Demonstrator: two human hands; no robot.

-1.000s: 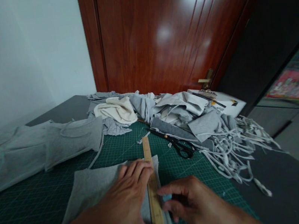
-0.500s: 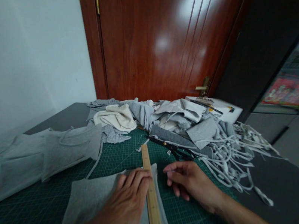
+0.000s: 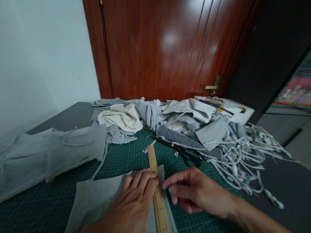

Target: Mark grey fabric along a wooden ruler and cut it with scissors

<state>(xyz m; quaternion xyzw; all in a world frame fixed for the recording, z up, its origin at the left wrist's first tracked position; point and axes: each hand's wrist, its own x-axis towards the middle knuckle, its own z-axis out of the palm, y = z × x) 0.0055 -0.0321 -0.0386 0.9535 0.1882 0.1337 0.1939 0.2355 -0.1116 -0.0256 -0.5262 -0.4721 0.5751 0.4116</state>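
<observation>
A wooden ruler lies lengthwise over a piece of grey knit fabric, close to the fabric's right edge. My left hand is laid flat across the cloth, fingers stretched out and fingertips pressing on the ruler's left side. Just right of the ruler is my right hand, its fingers curled in a pinch and the index fingertip at the fabric edge. A small pale bluish bit shows between thumb and finger, too little to name. Beneath everything is a green cutting mat.
Black scissors lie beyond my right hand. Grey fabric pieces spread along the left. Crumpled grey and cream cloth is heaped at the back, with tangled fabric strips at the right. A brown door stands behind the table.
My right hand has moved left, its index fingertip now reaching the fabric beside the ruler. The left hand stays on the ruler. The camera view has shifted slightly.
</observation>
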